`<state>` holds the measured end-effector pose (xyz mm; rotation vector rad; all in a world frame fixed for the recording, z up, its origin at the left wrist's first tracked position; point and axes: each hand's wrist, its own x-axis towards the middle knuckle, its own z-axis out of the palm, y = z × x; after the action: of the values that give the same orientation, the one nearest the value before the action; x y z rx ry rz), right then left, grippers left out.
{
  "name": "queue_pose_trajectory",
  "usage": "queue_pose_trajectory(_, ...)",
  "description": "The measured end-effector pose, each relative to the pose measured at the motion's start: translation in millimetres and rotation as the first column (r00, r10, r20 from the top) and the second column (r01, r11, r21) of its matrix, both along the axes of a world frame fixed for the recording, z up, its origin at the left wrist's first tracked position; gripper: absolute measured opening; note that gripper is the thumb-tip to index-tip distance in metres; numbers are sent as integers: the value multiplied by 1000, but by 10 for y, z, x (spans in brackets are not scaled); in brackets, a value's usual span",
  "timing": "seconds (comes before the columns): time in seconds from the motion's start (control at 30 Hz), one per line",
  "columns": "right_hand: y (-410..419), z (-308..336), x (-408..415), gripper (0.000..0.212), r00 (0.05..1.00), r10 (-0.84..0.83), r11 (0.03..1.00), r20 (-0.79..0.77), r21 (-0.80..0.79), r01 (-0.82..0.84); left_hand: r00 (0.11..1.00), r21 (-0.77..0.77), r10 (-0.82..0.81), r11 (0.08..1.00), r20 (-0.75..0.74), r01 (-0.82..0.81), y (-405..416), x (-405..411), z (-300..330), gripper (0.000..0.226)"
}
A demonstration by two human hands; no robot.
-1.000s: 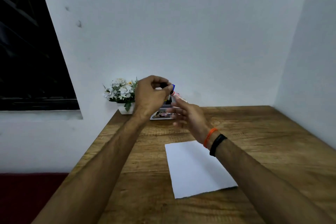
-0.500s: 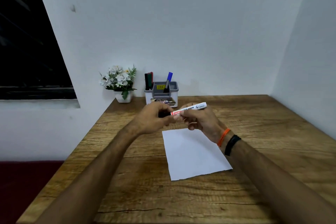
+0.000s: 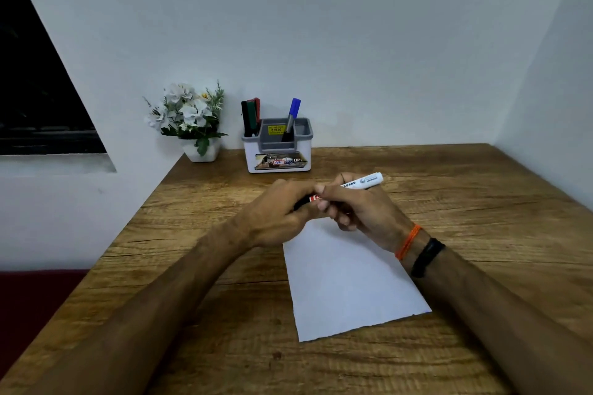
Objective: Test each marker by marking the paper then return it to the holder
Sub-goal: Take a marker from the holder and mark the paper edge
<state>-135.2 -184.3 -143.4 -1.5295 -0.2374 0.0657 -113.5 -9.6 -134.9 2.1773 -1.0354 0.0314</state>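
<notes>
Above the far edge of the paper (image 3: 346,279), at the middle of the wooden table (image 3: 481,234), a white marker (image 3: 364,183) is held by both hands. The paper is laid flat, its near edge well apart from the table's near edge, and bare wood is seen around it at 3 o'clock, 6 o'clock and 9 o'clock. At 12 o'clock, close to the wall, the holder (image 3: 277,151) is placed, with open table between it and the hands. Dark, green and red markers (image 3: 251,115) are stood in its left compartment, and a blue-capped marker (image 3: 292,117) is leaned in the middle one.

The fingers of the left hand (image 3: 282,212) are curled around the dark cap end of the marker. The barrel is gripped by the curled fingers and thumb of the right hand (image 3: 356,208), and its free end is pointed toward 2 o'clock.

On the barrel the word "BOARD" can be read. A yellow price sticker and a printed label are seen on the holder; their text cannot be read fully. A pot of white flowers (image 3: 189,119) is placed at 11 o'clock.
</notes>
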Motion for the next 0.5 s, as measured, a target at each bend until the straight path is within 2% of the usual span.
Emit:
queue_pose_trajectory(0.13, -24, 1, -16, 36, 999, 33, 998, -35, 59, -31, 999, -32, -23, 999, 24, 24, -34, -33, -22, 22)
queue_pose_trajectory(0.5, 1, -32, -60, 31, 995, 82, 989, -57, 130, -74, 997, -62, -65, 996, -47, 62, 8, -63, -33, 19)
